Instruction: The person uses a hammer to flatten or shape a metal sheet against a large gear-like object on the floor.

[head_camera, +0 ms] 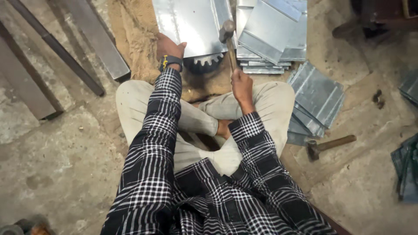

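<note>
- In the head view, we look down on a person sitting cross-legged on a concrete floor (pixel 65 165), in a black-and-white checked shirt and pale trousers.
- The right hand (pixel 242 85) is closed around the wooden handle of a hammer (pixel 228 41). Its steel head is raised over the near edge of a galvanised metal sheet (pixel 191 24).
- The left hand (pixel 167 47), with a dark wristband just below it, presses flat on the near left corner of that sheet. We see only its back and the thumb; the fingers are hard to make out.
- The sheet lies far from the person, in the middle; its far part is cut off by the top of the frame.
- Under the sheet's near edge a dark toothed gear (pixel 204 63) shows partly; most of it is hidden.
- The gear rests on brown sacking (pixel 135 39).
- To the right of the sheet lies a stack of folded sheet-metal pieces (pixel 272 35), and a second stack (pixel 315 98) leans beside the person's right knee, its lower part hidden by the leg.
- A second hammer (pixel 328 144) lies on the floor near right.
- Long steel bars (pixel 61 50) lie at far left, cut off by the frame.
</note>
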Demonstrator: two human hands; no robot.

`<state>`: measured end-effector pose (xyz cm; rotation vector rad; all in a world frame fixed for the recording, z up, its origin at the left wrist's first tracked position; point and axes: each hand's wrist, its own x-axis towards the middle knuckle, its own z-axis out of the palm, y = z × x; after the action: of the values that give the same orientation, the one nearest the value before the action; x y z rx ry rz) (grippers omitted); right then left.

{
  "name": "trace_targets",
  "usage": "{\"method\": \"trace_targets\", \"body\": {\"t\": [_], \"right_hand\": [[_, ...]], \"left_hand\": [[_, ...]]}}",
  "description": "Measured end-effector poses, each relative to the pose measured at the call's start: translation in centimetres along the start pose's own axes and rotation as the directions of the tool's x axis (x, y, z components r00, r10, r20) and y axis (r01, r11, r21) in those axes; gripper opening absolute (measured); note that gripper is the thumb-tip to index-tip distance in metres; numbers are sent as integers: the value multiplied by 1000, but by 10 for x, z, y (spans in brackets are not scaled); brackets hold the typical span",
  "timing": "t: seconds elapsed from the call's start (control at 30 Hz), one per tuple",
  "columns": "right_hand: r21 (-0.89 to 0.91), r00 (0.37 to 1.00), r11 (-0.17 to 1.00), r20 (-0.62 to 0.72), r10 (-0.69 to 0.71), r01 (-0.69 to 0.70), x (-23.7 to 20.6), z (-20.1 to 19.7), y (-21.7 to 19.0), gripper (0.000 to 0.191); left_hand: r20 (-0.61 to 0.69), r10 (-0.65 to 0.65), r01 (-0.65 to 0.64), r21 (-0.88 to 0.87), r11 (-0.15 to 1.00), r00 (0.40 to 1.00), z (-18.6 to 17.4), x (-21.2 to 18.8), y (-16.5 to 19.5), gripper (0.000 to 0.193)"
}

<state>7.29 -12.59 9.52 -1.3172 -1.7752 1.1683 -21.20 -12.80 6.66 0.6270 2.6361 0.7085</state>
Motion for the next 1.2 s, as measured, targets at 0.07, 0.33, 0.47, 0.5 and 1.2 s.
{"method": "trace_targets", "body": {"t": [0.07, 0.33, 0.47, 0.5, 1.2], "right_hand": [[228, 983, 956, 57, 174, -183, -4, -7, 3, 37], [43, 1000, 999, -10, -12, 12, -5, -2, 11, 39], [33, 982, 981, 5, 191, -191, -1, -7, 8, 45], [109, 985, 979, 22, 171, -173, -2, -12, 5, 44], [381, 995, 920, -60, -78, 95, -5, -27, -2, 43]], "left_hand": [[21, -30, 29, 28, 999, 999, -2, -1, 1, 97], [49, -70, 70, -1, 998, 996, -8, -9, 8, 92], [38, -46, 45, 26, 999, 998, -8, -10, 11, 91], [39, -55, 54, 24, 998, 998, -8, -10, 11, 90], [60, -32, 30, 41, 999, 998, -3, -35, -3, 107]]}}
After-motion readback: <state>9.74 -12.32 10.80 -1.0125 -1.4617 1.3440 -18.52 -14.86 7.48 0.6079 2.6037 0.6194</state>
